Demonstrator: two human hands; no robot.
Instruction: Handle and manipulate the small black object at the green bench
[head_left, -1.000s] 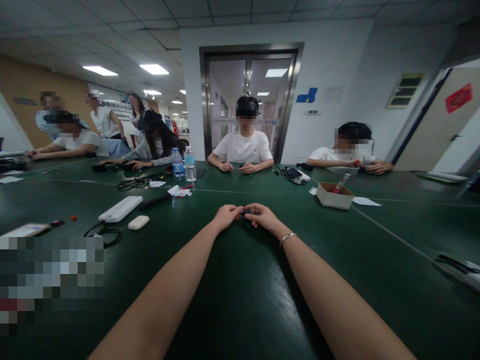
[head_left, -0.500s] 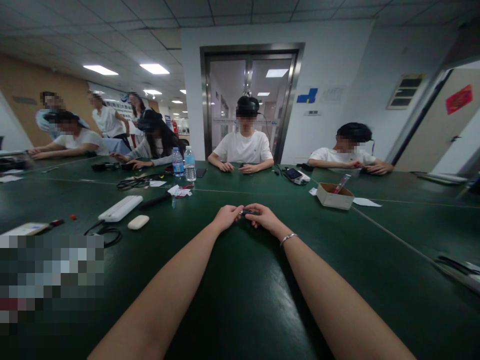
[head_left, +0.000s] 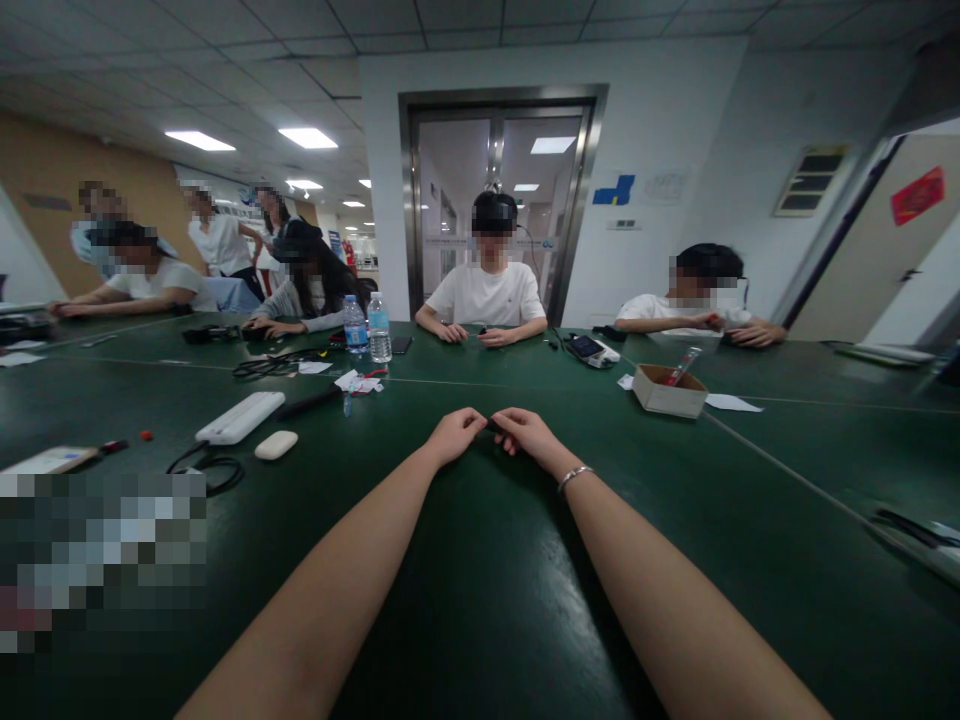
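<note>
Over the middle of the dark green table (head_left: 480, 560), my left hand (head_left: 456, 436) and my right hand (head_left: 526, 436) meet at their fingertips. A small dark object (head_left: 493, 425) shows between them, its far end tucked into my right fingers, which are closed round it. The fingers of my left hand are pinched together at the object's left end; whatever they hold is too small to make out.
Left of my hands lie a white power strip (head_left: 241, 418), a cream oval case (head_left: 276, 445) and black cables (head_left: 223, 475). Two water bottles (head_left: 380, 330) stand farther back. An open box (head_left: 670, 392) is at the right. Several people sit across the table.
The dark object shows less between my hands, and the shiny bit at my left fingertips is out of sight. My hands have barely moved.
</note>
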